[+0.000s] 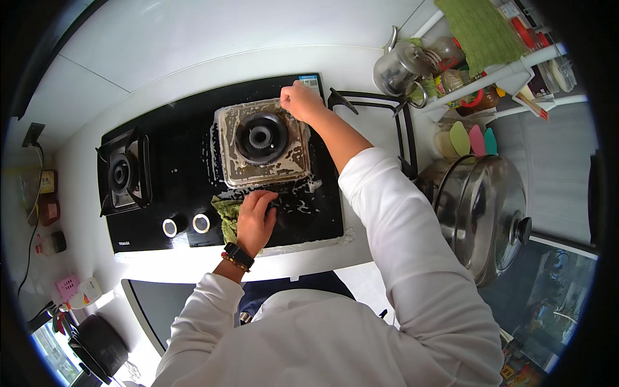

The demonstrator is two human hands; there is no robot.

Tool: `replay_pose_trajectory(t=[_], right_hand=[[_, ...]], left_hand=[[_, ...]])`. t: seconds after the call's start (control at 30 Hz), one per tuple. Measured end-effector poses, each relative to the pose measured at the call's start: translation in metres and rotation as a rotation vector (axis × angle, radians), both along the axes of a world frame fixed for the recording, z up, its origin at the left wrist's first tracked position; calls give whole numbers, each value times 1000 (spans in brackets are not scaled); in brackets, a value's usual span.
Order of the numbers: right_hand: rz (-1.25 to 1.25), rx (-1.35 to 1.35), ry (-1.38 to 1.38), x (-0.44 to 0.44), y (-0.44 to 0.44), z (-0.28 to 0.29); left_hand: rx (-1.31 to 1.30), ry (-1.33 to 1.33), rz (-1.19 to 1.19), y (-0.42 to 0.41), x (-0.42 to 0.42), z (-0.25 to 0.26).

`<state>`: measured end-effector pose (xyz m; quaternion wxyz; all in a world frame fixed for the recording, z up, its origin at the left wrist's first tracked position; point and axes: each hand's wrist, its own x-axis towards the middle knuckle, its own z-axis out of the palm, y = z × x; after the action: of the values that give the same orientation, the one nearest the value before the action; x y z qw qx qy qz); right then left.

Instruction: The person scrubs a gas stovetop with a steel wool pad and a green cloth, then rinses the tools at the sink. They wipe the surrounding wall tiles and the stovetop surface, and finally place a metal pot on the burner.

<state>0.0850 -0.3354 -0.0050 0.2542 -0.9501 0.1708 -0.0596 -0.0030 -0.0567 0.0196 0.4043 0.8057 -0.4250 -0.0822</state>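
Observation:
Soapy foam covers the square metal drip tray (229,167) around the black burner (261,138) on the black glass gas hob (188,121). At the tray's far right corner my right hand (303,101) is curled with its knuckles up. Whatever lies under those fingers is hidden. My left hand (255,217) is low over the glass in front of the tray, fingers bent. A crumpled green cloth (226,213) lies against its left side and partly beneath it. Whether the fingers grip the cloth is not visible.
On the left, a second burner (121,173) keeps its pan support. Two control knobs (201,223) stand near the front. A loose black pan support (408,130) lies right of the hob, by a metal kettle (399,67) and a large lidded steel pot (483,213).

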Motion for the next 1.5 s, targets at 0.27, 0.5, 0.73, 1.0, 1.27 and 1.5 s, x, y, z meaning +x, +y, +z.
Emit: replay_pose_trajectory(t=[0.27,0.5,0.73,1.0,1.27,1.5], right_hand=[[178,-42,238,-33,19,23],[185,-74,-37,28,15,4],[405,-101,79,-8,1,6],[502,-120,69,-2,-6,8],[537,-128,-61,41,5,4],[633,-136,209,1,-16,15]], left_hand=[[99,-136,30,9,6,-2],[144,-161,32,10,9,-12],[139,-124,61,15,8,-15],[142,-121,89,10,10,-14],[177,-116,52,9,9,-14],[161,-96,92,9,14,-14]])
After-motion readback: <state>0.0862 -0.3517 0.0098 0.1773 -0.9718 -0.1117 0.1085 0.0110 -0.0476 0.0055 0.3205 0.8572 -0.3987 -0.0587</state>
